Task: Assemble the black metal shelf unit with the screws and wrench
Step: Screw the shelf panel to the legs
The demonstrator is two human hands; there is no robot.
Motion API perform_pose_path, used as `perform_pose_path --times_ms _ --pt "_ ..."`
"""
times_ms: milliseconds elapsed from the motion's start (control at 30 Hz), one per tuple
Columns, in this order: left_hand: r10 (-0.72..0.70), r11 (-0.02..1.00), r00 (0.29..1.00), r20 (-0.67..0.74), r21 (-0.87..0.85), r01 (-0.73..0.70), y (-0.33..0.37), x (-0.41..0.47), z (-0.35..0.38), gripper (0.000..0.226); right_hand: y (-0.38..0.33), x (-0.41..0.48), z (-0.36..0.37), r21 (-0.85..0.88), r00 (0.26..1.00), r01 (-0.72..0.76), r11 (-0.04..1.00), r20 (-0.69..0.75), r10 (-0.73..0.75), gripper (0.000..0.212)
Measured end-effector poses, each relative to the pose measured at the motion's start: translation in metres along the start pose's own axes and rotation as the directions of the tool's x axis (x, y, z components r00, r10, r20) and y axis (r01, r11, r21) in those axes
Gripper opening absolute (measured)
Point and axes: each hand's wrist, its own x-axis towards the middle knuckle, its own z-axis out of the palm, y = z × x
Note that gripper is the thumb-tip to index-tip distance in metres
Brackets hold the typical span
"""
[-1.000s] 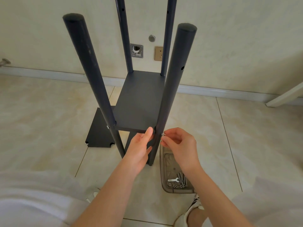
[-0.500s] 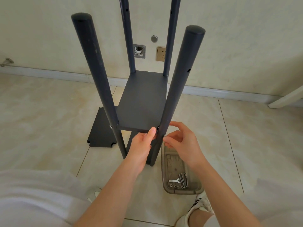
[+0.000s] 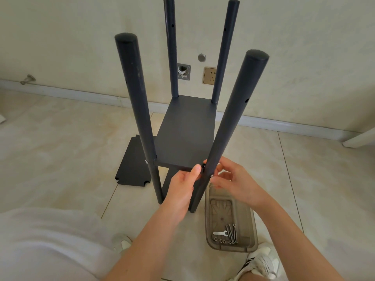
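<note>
Reference: near-right post (image 3: 229, 122) of the shelf unit (image 3: 172, 57). All positions were taken from it.

Far left of the post, a spare black panel (image 3: 133, 165) lay flat on the tiled floor (image 3: 60, 149). Its notched corners were free, and wide tile ran on past its left edge. The near-left post (image 3: 138, 102) stood between that panel and the reference post, with a silver screw head (image 3: 146, 161) at shelf level. The mounted shelf (image 3: 186, 134) ran across to the reference post, its front edge meeting it.

My left hand (image 3: 182, 185) gripped that front edge just left of the post. The thumb lay up against the edge beside the post; the fingers went under the shelf, hidden.

My right hand (image 3: 237, 181) was just right of the post, fingers curled, pinching a small silver fastener (image 3: 211, 175) at the post's side at shelf height. I could not tell how far in it sat.

Below and right of the post's foot stood a clear tray (image 3: 251, 226); I could not tell whether they touched. The wrench (image 3: 220, 233) and screws (image 3: 231, 233) lay at its near end. Right of the tray, tile ran to the baseboard (image 3: 294, 126).
</note>
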Motion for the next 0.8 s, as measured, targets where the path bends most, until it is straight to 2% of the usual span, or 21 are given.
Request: perform_pose_path --times_ms 133,333,500,800 --pt "-0.031 0.997 0.999 0.028 -0.075 0.033 0.0 0.0 0.003 0.028 0.003 0.001 0.003 -0.003 1.0 0.023 1.0 -0.015 -0.023 0.03" --pt "-0.036 0.995 0.998 0.044 -0.09 0.039 -0.003 0.003 0.003 0.03 0.004 0.002 0.003 0.03 1.0 0.027 0.999 -0.014 -0.027 0.029" --pt "-0.038 0.992 0.999 0.022 -0.119 0.04 0.0 0.002 0.004 0.027 0.007 0.006 0.004 -0.077 0.997 0.012 0.997 -0.08 -0.018 0.019" --pt "-0.049 0.99 0.999 -0.011 -0.131 0.047 -0.001 0.003 0.004 0.019 0.003 0.009 0.0 -0.031 0.997 0.05 0.998 -0.063 -0.052 0.031"
